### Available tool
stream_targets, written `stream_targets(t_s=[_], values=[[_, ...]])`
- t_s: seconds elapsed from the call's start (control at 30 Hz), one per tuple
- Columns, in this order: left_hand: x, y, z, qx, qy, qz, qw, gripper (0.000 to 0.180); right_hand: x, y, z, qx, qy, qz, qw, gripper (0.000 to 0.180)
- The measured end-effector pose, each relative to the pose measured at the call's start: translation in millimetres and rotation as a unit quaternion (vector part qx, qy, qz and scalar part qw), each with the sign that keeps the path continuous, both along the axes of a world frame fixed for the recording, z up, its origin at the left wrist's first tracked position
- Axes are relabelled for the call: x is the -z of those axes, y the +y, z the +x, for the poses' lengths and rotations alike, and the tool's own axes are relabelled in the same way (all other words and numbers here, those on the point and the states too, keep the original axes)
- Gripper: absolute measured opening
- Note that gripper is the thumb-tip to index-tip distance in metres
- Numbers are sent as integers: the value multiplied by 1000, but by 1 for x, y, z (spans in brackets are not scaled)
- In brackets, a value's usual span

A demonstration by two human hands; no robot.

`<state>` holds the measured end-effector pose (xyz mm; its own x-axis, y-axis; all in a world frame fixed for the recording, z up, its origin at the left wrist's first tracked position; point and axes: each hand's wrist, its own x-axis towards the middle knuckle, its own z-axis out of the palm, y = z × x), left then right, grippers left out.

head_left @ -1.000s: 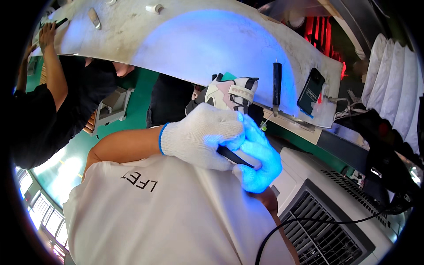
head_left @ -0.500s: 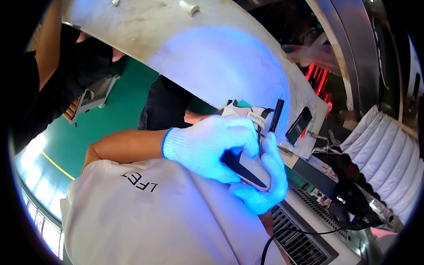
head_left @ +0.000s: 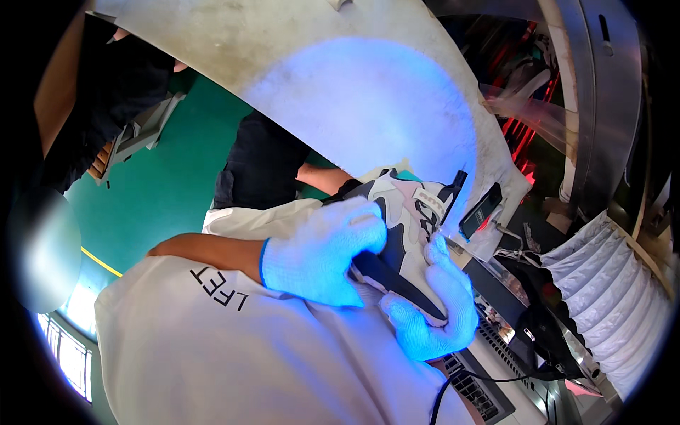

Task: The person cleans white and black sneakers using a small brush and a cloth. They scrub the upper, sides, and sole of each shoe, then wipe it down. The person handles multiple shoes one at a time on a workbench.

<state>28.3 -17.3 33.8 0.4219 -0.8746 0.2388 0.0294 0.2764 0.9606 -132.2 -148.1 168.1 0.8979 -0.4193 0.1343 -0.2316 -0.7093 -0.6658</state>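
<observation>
A white, grey and black sneaker (head_left: 407,244) is held in front of my shirt, its toe pointing to the lower right. My left hand (head_left: 322,248), in a white knit glove with a blue cuff, is closed on the shoe's near side by the dark sole. Around the toe curls my gloved right hand (head_left: 439,304), fingers along the far side and thumb side near the toe tip. A slim black pen-like tool (head_left: 460,181) sticks up past the laces, close to the right fingertips. The shoe hides its lower part, so what grips it cannot be seen.
A worn pale table (head_left: 212,42) with a bluish light patch lies ahead. On its right end rests a black phone-like device (head_left: 480,211). A ribbed white duct (head_left: 609,290), a vented machine (head_left: 489,397) and a cable stand right. Another person's dark-clothed leg (head_left: 258,163) is across the table.
My left hand has slid left off the shoe's upper, baring its side and laces. The shoe and right hand appear slightly lower and to the right; less of the black tool shows.
</observation>
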Motion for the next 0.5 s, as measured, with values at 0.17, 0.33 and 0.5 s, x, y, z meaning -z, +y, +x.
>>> stream_targets(t_s=[0.17, 0.33, 0.5], values=[[-2, -24, 1, -58, -116, -173, 976, 33, -7, -23, -3, -25, 54, 50, 997, 77], [-18, -59, 11, 67, -149, -164, 973, 28, 40, -34, -47, -52, -99, -33, 993, 58], [-28, -101, 2, 162, -154, -92, 970, 32, 91, -32, -72, 110, -103, 125, 981, 60]])
